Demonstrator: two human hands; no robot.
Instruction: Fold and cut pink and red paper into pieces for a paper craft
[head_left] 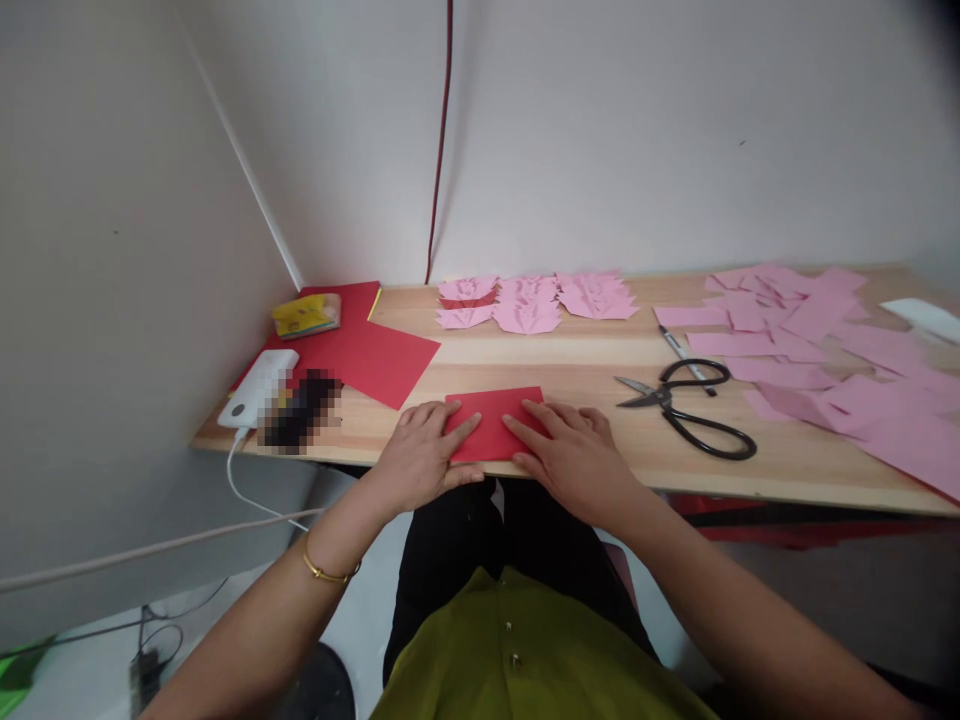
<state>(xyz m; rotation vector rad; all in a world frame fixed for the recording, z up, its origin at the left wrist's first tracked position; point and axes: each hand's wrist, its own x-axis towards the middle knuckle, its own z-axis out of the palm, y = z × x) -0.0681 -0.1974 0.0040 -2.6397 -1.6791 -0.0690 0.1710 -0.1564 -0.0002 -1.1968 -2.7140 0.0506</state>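
A red folded paper [491, 425] lies flat at the front edge of the wooden table. My left hand [427, 450] rests on its left side, fingers apart, with the thumb along the table edge. On its right side my right hand [574, 455] lies with fingers spread, the index finger pressing on the paper. To the right are black-handled scissors [665, 397] with their blades parted, and a pen [684, 355] passes behind one handle. Pink cut-paper pieces [529, 303] with jagged edges lie near the wall, with a red one [469, 301] among them.
Pink paper scraps [795, 345] cover the table's right side. Larger red sheets [390, 360], a yellow packet [306, 315] and a white device [259, 388] with a cable are at the left. A white wall [600, 140] stands behind the table.
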